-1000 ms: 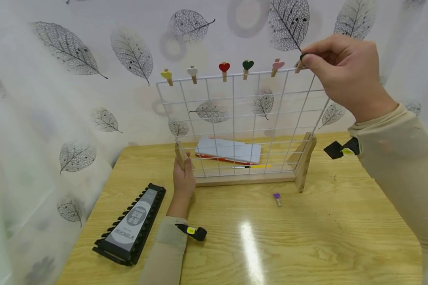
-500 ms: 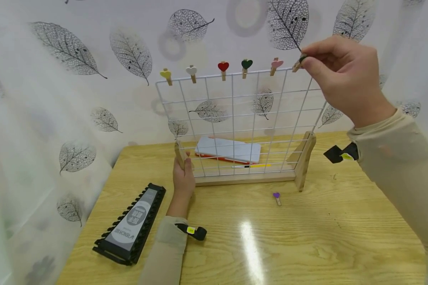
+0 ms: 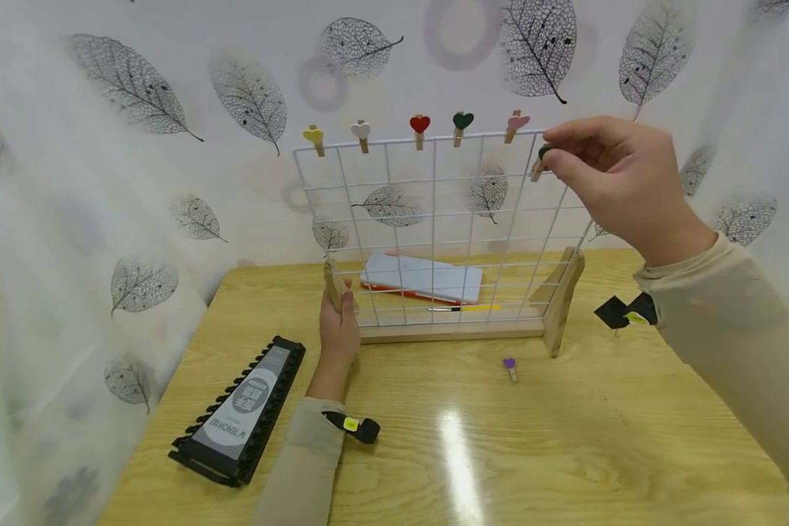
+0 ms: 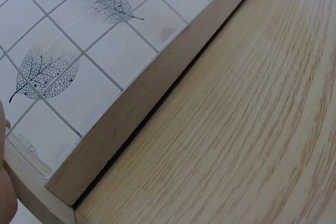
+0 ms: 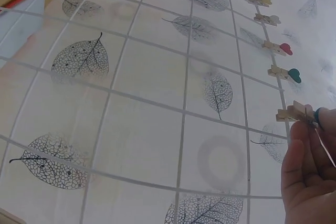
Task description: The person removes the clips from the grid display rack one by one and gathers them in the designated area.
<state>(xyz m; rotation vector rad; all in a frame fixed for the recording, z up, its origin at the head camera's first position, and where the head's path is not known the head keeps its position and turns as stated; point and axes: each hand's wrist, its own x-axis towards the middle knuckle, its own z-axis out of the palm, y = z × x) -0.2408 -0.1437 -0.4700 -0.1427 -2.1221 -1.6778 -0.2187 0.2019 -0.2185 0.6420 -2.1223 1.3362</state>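
My right hand (image 3: pixel 621 183) pinches a small wooden clothespin (image 3: pixel 537 171) with a dark green heart, in front of the white wire grid (image 3: pixel 432 212) near its upper right. In the right wrist view this clothespin (image 5: pixel 300 112) shows between the fingertips, tail toward the hand. Along the grid's top bar sit clothespins with yellow (image 3: pixel 314 139), white (image 3: pixel 361 134), red (image 3: pixel 420 130), green (image 3: pixel 461 127) and pink (image 3: pixel 516 125) hearts. My left hand (image 3: pixel 339 329) grips the wooden upright at the left end of the stand. One purple-heart clothespin (image 3: pixel 511 369) lies on the table before the stand.
Behind the grid lie a flat grey-and-red case (image 3: pixel 421 276) and a yellow-handled brush (image 3: pixel 480 308). A black rack with a printed label (image 3: pixel 242 409) rests on the wooden table (image 3: pixel 565 438) at left. A leaf-patterned curtain (image 3: pixel 250 183) hangs behind.
My right hand has come down and slightly left with the green-heart clothespin, from beside the top bar to below it in the head view. My left hand keeps its hold.
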